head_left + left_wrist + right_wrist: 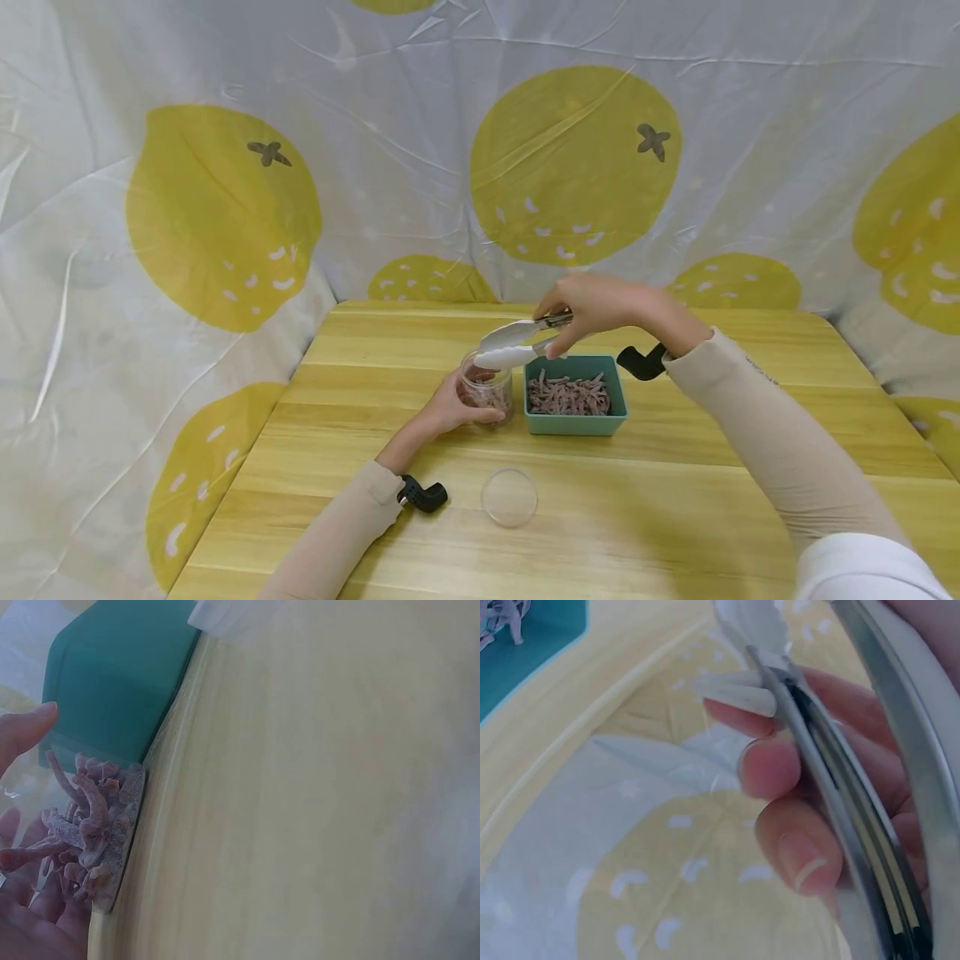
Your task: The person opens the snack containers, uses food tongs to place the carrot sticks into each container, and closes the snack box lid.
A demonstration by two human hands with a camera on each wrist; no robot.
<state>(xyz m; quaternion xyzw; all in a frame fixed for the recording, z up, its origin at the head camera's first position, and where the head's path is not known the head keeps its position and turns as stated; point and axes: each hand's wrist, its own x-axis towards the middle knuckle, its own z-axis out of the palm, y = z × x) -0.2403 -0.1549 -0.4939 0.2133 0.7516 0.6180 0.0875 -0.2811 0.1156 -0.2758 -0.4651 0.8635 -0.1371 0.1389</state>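
My left hand (447, 408) holds a clear jar (501, 390) upright on the table, its thumb across the front and its fingers round the back. Brownish-purple dried strips (90, 817) lie at the bottom of the jar in the left wrist view. My right hand (600, 304) grips a pair of metal tongs (817, 757) with white tips. Those tips (504, 358) are parted and overlap the jar's mouth in the head view. Just right of the jar stands a teal box (576, 426) holding many similar strips (568, 395).
A clear round lid (509, 497) lies on the wooden table (637, 517), nearer to me than the jar and box. Behind and to the left of the table hangs a pale curtain (397, 167) printed with yellow fruit.
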